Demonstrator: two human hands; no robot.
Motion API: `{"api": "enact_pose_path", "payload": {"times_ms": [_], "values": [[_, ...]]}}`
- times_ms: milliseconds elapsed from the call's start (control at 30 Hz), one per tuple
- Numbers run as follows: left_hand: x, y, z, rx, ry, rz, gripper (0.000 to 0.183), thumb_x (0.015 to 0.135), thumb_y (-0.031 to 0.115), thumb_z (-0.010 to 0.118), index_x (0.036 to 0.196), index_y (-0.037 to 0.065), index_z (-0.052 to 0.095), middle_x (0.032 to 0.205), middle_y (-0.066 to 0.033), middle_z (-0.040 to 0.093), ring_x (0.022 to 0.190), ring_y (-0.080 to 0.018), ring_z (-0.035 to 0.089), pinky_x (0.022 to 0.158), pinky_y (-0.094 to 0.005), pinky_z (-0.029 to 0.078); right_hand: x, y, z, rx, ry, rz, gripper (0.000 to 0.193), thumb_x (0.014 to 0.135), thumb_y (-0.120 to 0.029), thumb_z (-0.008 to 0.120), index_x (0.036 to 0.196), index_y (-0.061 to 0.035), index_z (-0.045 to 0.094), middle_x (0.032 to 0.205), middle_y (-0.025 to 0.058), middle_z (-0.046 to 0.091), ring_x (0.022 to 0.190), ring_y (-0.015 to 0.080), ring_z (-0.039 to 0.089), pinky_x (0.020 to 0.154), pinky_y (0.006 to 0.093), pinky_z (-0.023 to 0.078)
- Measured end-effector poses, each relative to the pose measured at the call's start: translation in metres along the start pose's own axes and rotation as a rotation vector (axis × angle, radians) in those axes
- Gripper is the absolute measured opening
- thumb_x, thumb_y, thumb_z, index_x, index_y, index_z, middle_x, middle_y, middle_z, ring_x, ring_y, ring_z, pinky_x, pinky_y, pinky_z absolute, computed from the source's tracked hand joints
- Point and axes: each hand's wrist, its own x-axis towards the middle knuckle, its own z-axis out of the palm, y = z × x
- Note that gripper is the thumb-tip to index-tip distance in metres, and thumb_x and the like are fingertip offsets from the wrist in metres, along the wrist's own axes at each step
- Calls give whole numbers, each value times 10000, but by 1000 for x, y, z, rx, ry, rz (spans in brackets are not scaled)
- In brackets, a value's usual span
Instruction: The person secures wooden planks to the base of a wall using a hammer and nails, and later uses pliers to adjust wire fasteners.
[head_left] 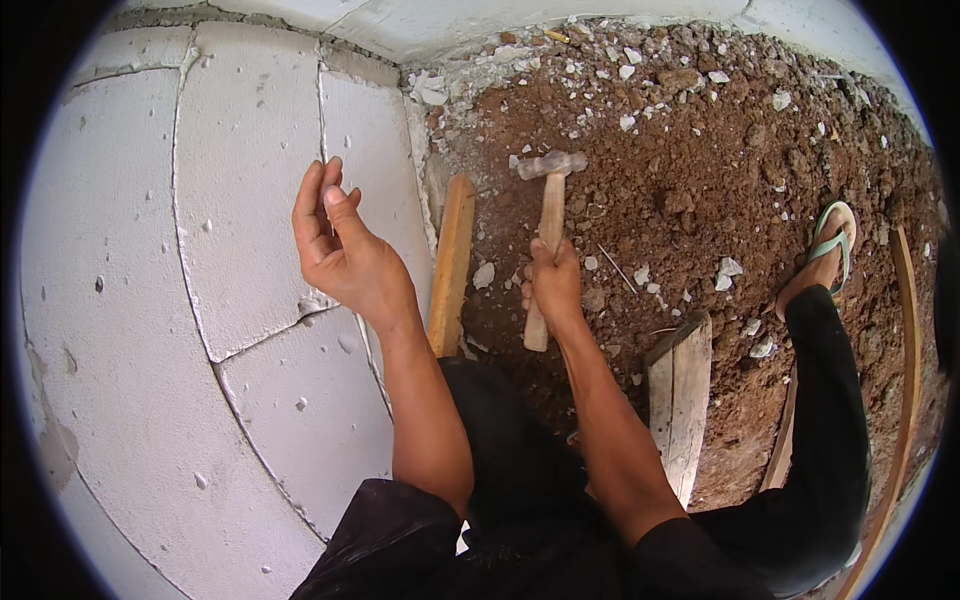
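My right hand [555, 285] is wrapped round the wooden handle of a hammer [552, 205]. Its metal head points away from me, above the brown soil. In front of the pale block wall [250, 190], my left hand [345, 240] is raised with bent fingers and the thumb drawn in against them. Whatever is pinched there, if anything, is too small to make out. Between the two hands, a yellowish wooden board [453, 265] stands close along the foot of the wall.
Brown soil [690, 190] strewn with white rubble covers the ground. A weathered wooden plank [680, 400] lies near my right forearm. Farther right, my foot in a light green flip-flop [838, 238] rests on the soil beside a long curved-looking wooden strip [908, 370].
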Motion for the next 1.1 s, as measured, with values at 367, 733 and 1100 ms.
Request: {"api": "enact_pose_path", "payload": {"times_ms": [367,733,1100], "values": [[-1,4,5,-50,-2,17,305,1050,161,562,1273,-36,629,1171,-160,715,1091,-201,667,888,-339,552,-4,14,14,100,351,-145,260,1068,-276,507,1107,-27,445,672,43,523,457,156,504,393,327,430],[4,-1,-4,-34,-10,-9,344,1045,177,569,1307,-45,603,1185,-178,705,1138,-237,672,899,-364,579,-16,-91,-35,419,616,-588,259,1088,-295,440,1117,-43,391,746,51,517,525,122,519,412,292,472],[2,7,-1,-2,12,8,310,1050,165,560,1280,-32,626,1165,-156,719,1075,-203,672,877,-343,556,-13,-32,-4,137,113,-131,206,1063,-236,510,1111,-48,439,679,20,497,480,122,498,392,292,435]]}}
